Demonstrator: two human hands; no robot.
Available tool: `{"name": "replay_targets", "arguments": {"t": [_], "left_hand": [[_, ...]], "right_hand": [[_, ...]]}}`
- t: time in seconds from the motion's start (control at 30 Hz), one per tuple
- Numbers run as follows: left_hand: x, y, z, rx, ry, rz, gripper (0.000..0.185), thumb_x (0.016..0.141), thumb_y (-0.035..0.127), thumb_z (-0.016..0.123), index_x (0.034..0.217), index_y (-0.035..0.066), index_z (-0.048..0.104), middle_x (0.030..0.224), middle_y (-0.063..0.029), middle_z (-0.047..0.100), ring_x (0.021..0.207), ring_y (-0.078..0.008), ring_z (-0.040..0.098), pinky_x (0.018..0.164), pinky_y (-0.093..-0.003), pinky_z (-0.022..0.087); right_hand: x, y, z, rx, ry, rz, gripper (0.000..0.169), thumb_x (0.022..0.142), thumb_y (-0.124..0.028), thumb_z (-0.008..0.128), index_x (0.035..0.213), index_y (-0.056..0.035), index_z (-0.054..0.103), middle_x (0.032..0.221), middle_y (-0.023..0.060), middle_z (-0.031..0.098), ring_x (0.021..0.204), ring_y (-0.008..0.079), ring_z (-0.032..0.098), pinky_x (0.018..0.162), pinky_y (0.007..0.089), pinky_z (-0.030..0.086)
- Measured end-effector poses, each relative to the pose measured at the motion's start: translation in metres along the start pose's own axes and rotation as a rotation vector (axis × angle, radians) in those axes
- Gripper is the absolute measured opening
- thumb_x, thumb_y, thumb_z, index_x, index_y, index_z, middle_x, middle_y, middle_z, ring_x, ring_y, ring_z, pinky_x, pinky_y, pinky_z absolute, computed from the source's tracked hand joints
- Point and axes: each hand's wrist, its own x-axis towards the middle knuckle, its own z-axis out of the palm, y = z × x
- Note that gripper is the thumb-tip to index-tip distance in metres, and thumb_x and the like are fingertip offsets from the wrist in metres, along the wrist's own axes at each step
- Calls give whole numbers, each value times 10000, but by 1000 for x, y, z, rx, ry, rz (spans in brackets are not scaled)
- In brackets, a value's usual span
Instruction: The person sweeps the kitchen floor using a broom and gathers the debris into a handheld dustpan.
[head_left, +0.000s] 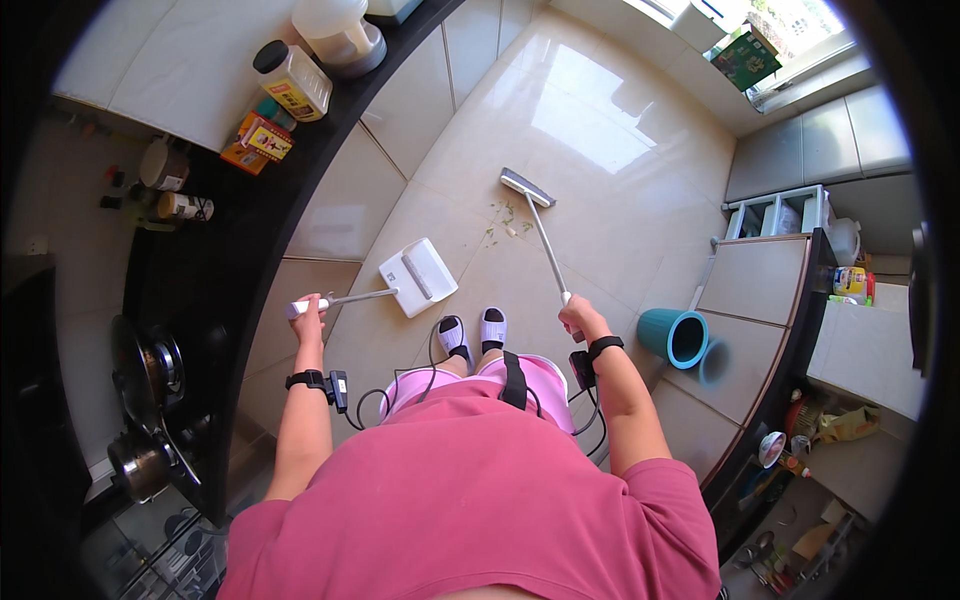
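Observation:
My left hand (307, 319) is closed around the handle of a long-handled dustpan (420, 277), whose white pan rests on the tiled floor in front of my left foot. My right hand (583, 319) grips the handle of a broom (527, 187), its grey-bristled head on the floor farther ahead. Green leafy scraps (507, 216) and a small pale piece lie scattered between the broom head and the dustpan, nearer the broom. My feet, in lilac slides (493, 327), stand just behind the dustpan.
A teal bin (664, 335) stands at the right, beside the cabinets. Black-edged counters run along both sides; the left one (330, 135) holds jars, small boxes and pans. A grey plastic rack (776, 214) stands at the right, and a window with a green box (748, 58) is top right.

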Motion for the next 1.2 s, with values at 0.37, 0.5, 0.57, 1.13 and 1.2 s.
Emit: {"name": "replay_targets", "arguments": {"t": [0.37, 0.5, 0.57, 1.13, 1.2], "left_hand": [[7, -9, 1, -21, 12, 43, 176, 735, 242, 608, 838, 101, 595, 716, -15, 596, 564, -91, 540, 418, -207, 361], [9, -14, 0, -31, 20, 56, 172, 734, 241, 609, 829, 99, 596, 707, -15, 594, 563, -92, 539, 414, -205, 354], [11, -15, -2, -37, 23, 59, 175, 733, 242, 610, 829, 97, 596, 707, -16, 594, 563, -94, 540, 413, -205, 354], [7, -14, 0, -49, 11, 74, 157, 737, 233, 610, 824, 102, 599, 694, -11, 593, 541, -87, 532, 409, -200, 357], [6, -12, 0, -58, 13, 74, 154, 739, 232, 609, 822, 102, 601, 690, -11, 591, 537, -87, 531, 405, -200, 354]], "right_hand": [[-41, 78, 20, 9, -63, 10, 120, 665, -44, 499, 725, 40, 559, 597, 122, 580, 503, 204, 583, 419, 314, 450], [-76, 104, 2, 284, -44, -16, 214, 625, -22, 559, 829, 20, 506, 568, 78, 518, 441, 159, 517, 378, 295, 409], [-88, 99, 2, 327, 5, -24, 201, 616, -15, 562, 807, 13, 507, 565, 67, 508, 425, 148, 496, 368, 289, 397], [-72, 43, 28, -121, 61, 85, 172, 738, -68, 490, 884, 22, 506, 683, 124, 599, 535, 233, 601, 454, 334, 480], [-73, 65, 14, -111, -16, 32, 198, 697, -65, 512, 874, 24, 507, 658, 123, 588, 524, 227, 595, 435, 329, 467]]}}
